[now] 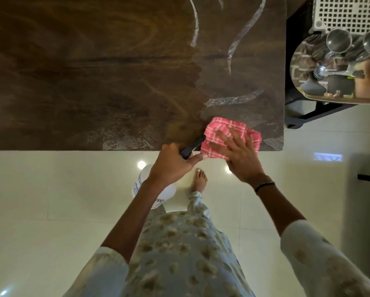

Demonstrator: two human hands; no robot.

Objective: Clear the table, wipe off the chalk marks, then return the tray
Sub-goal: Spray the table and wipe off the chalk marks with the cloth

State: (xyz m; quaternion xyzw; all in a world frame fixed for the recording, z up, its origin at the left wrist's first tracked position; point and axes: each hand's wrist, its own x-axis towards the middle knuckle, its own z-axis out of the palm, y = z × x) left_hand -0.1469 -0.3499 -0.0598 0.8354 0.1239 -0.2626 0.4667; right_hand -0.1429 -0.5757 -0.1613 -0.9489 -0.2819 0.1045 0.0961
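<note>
While on tray (304, 86), two steel cups (338, 40).

The person wears a pale, loose garment (179, 249) scattered with soft tan blotches, its sleeves (321, 256) ending above the elbows and matching trousers (198, 202) of the same print below. A thin dark band (264, 185) circles the right wrist (a bracelet or thread, hard to tell). One bare foot (200, 179) shows.

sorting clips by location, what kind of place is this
Probably a home dining area. A dark wooden table stands on glossy pale floor tiles, a steel tray with steel cups and a spoon sits beside it, and the person is barefoot.
</note>
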